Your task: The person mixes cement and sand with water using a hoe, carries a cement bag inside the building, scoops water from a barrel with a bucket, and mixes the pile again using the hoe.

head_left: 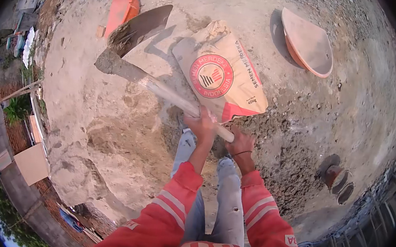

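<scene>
1. Near the middle, in front of the person's legs, a hoe (pixel 167 94) slants across the scene. Its wooden handle runs from the hands out to the far left.
2. The left grip (pixel 201 124), a bare hand, is wrapped tight around the handle, close to its near end.
3. The right grip (pixel 242 143), also a bare hand, is just beside the tip of the handle, with its fingers curled. I cannot tell if it has hold of the wood. A thin dark band (pixel 242 153) goes around that wrist.
4. Far to the left is the hoe's wide metal blade (pixel 145 25), with mud stuck on the head. I cannot tell if it touches the ground.
5. Past the hands, a big brown paper bag (pixel 248 76) is on the ground. It has a round red badge, a red patch at its near end and the words "SEMEN MERDEKA". Its far end is crumpled.
6. On the far left, just beyond the blade, is an orange tub (pixel 118 8).
7. On the far right, well apart from the bag, is a pan (pixel 308 43) with an orange side and a dusty face.
8. To the right of the legs lies a patch of dark, lumpy dirt (pixel 292 180).
9. The person has red sleeves (pixel 177 193) with pale stripes, and light blue jeans (pixel 230 198).
10. At the left edge, a tan board (pixel 32 163) is near a green plant (pixel 17 108).
</scene>
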`<state>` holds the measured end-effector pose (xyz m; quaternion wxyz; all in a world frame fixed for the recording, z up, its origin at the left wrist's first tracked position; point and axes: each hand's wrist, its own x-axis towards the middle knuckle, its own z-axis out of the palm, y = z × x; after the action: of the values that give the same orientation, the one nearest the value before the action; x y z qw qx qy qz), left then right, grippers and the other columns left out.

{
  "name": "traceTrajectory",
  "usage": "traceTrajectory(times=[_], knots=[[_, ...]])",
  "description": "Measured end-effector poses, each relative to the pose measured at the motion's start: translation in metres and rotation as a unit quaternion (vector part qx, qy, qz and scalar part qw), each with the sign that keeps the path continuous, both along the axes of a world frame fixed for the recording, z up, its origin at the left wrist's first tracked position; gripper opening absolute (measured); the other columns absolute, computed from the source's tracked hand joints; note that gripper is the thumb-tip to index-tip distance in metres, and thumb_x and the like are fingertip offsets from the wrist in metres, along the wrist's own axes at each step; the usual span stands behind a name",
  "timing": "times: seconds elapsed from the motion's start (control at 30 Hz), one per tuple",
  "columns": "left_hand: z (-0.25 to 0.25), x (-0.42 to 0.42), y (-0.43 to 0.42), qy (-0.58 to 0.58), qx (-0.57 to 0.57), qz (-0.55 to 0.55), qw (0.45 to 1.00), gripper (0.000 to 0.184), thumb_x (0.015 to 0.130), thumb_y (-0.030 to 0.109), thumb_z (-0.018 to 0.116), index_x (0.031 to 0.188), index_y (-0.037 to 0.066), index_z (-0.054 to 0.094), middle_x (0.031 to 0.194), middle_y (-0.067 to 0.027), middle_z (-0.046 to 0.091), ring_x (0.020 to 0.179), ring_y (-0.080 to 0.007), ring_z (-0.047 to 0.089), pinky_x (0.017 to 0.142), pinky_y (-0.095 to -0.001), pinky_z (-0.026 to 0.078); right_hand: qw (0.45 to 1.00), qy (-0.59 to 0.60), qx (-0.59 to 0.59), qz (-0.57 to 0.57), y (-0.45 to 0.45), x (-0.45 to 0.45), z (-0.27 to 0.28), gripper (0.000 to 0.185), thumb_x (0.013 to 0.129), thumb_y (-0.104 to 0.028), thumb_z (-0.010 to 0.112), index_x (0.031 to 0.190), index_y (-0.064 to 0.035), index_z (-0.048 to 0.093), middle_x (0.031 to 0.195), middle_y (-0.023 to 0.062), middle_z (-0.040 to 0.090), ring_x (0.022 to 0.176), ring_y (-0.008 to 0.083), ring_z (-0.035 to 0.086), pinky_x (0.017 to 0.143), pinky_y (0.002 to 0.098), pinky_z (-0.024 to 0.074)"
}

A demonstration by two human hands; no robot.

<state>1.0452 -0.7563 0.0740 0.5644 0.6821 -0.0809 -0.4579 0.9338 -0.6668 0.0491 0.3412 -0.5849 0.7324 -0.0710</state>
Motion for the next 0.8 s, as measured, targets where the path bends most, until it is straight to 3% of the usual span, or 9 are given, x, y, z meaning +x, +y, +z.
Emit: traceTrajectory(times=[0.13, 0.2, 0.27, 0.33, 0.4, 0.57, 0.67, 0.73, 0.8], knots=[[-0.154, 0.014, -0.007, -0.105, 0.081, -0.097, 0.986, 0.033, 0.087, 0.004, 0.061, 0.113, 0.003, 0.041, 0.070, -0.0059, 0.052, 0.050, -0.0130, 0.050, 0.041, -0.0318, 0.040, 0.989, 0.049, 0.140, -0.015, -0.001, 0.017, -0.077, 0.024, 0.068, -0.021, 0.070, 0.092, -0.0170, 0.064, 0.083, 0.0129, 0.069, 0.080, 0.0356, 0.068, 0.073, 0.0493, 0.0517], [-0.175, 0.037, -0.026, 0.005, 0.122, -0.145, 0.982, 0.033, 0.086, 0.003, 0.061, 0.114, 0.003, 0.042, 0.068, -0.0048, 0.051, 0.047, -0.0129, 0.048, 0.040, -0.0305, 0.038, 0.979, 0.079, 0.188, -0.015, 0.002, 0.043, -0.095, 0.027, 0.068, -0.020, 0.070, 0.095, -0.0188, 0.065, 0.086, 0.0136, 0.070, 0.083, 0.0355, 0.068, 0.074, 0.0492, 0.0525], [-0.160, 0.071, 0.012, 0.079, 0.168, -0.122, 0.975, 0.031, 0.086, 0.002, 0.060, 0.113, 0.003, 0.044, 0.065, -0.0034, 0.050, 0.044, -0.0126, 0.046, 0.039, -0.0292, 0.036, 0.973, 0.069, 0.220, -0.014, 0.023, 0.066, -0.052, 0.027, 0.068, -0.020, 0.069, 0.095, -0.0192, 0.064, 0.084, 0.0138, 0.070, 0.081, 0.0357, 0.068, 0.071, 0.0501, 0.0524], [-0.133, 0.081, -0.022, 0.133, 0.112, -0.086, 0.981, 0.028, 0.086, 0.001, 0.060, 0.110, 0.003, 0.045, 0.062, -0.0019, 0.049, 0.042, -0.0121, 0.044, 0.039, -0.0280, 0.035, 0.986, 0.051, 0.158, -0.021, -0.002, 0.075, -0.053, 0.026, 0.067, -0.018, 0.068, 0.092, -0.0170, 0.063, 0.077, 0.0135, 0.068, 0.076, 0.0361, 0.067, 0.065, 0.0507, 0.0514], [-0.074, 0.091, -0.009, 0.121, 0.154, -0.022, 0.980, 0.018, 0.088, 0.001, 0.058, 0.099, 0.005, 0.044, 0.061, -0.0013, 0.047, 0.042, -0.0115, 0.043, 0.039, -0.0278, 0.034, 0.994, 0.033, 0.097, -0.028, -0.001, 0.090, -0.029, 0.021, 0.065, -0.015, 0.067, 0.085, -0.0156, 0.060, 0.070, 0.0127, 0.065, 0.069, 0.0364, 0.065, 0.061, 0.0503, 0.0497], [-0.026, 0.120, -0.018, 0.093, 0.101, 0.006, 0.991, 0.018, 0.088, -0.002, 0.056, 0.098, 0.004, 0.043, 0.062, -0.0012, 0.046, 0.042, -0.0108, 0.043, 0.036, -0.0274, 0.037, 0.998, 0.017, 0.052, -0.012, -0.009, 0.114, 0.008, 0.019, 0.064, -0.015, 0.068, 0.076, -0.0142, 0.054, 0.066, 0.0108, 0.062, 0.064, 0.0364, 0.062, 0.059, 0.0502, 0.0477], [-0.049, 0.119, -0.012, 0.051, 0.136, -0.019, 0.989, 0.018, 0.087, 0.000, 0.057, 0.102, 0.002, 0.046, 0.064, -0.0040, 0.050, 0.045, -0.0138, 0.049, 0.038, -0.0300, 0.041, 0.986, 0.058, 0.157, -0.011, -0.008, 0.123, -0.001, 0.019, 0.067, -0.019, 0.070, 0.083, -0.0155, 0.061, 0.073, 0.0109, 0.066, 0.073, 0.0356, 0.066, 0.065, 0.0485, 0.0515], [-0.095, 0.117, -0.061, -0.069, 0.198, -0.117, 0.971, 0.015, 0.086, 0.005, 0.058, 0.097, 0.001, 0.048, 0.067, -0.0067, 0.054, 0.048, -0.0139, 0.053, 0.042, -0.0311, 0.044, 0.970, 0.120, 0.211, -0.018, -0.030, 0.131, -0.039, 0.024, 0.068, -0.022, 0.071, 0.090, -0.0168, 0.065, 0.077, 0.0123, 0.068, 0.078, 0.0356, 0.067, 0.069, 0.0477, 0.0534], [-0.154, 0.120, -0.109, -0.004, 0.190, -0.080, 0.978, 0.019, 0.084, 0.004, 0.059, 0.100, -0.002, 0.050, 0.069, -0.0071, 0.056, 0.048, -0.0146, 0.052, 0.040, -0.0302, 0.041, 0.961, 0.138, 0.238, -0.015, -0.096, 0.129, -0.052, 0.034, 0.070, -0.024, 0.072, 0.103, -0.0190, 0.066, 0.082, 0.0158, 0.070, 0.082, 0.0362, 0.068, 0.072, 0.0489, 0.0546]])
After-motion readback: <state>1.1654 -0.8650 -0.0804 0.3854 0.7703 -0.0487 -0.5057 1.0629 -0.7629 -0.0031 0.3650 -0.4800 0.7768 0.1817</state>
